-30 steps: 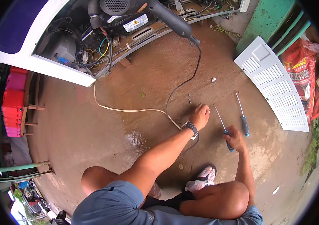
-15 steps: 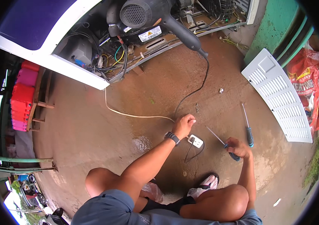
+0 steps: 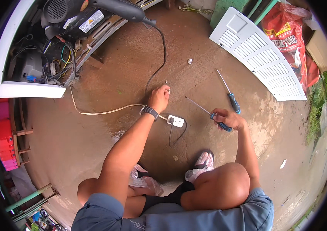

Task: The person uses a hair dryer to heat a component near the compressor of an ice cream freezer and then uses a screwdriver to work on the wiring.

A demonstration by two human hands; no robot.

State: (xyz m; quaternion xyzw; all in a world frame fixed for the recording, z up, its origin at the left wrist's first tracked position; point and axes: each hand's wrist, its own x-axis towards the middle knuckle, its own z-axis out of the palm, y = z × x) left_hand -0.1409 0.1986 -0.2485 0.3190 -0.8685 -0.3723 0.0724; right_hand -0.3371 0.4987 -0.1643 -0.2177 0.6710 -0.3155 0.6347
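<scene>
My right hand (image 3: 227, 117) is wrapped around the blue-and-black handle of a screwdriver (image 3: 200, 104), whose thin shaft points to the upper left just above the floor. A second screwdriver (image 3: 230, 98) with a similar handle lies on the concrete beyond that hand. My left hand (image 3: 159, 99), with a dark watch on its wrist, is low over the floor with its fingers pinched together. A small metallic bit (image 3: 166, 82) shows by its fingertips; what the fingers hold is too small to make out. Between my hands lies a white outlet block (image 3: 176, 121) with a black plug in it.
A black hair dryer (image 3: 123, 10) rests at an opened white appliance (image 3: 36, 90) full of wires. Its cord (image 3: 164, 50) runs down past my left hand. A white slatted panel (image 3: 261, 54) leans near a red sack (image 3: 286, 38). Red and pink bins (image 3: 3, 134) stand left.
The view has swung to the right, so everything sits farther left and higher. My left hand has come closer to the small metal bits on the floor. My right hand keeps the screwdriver.
</scene>
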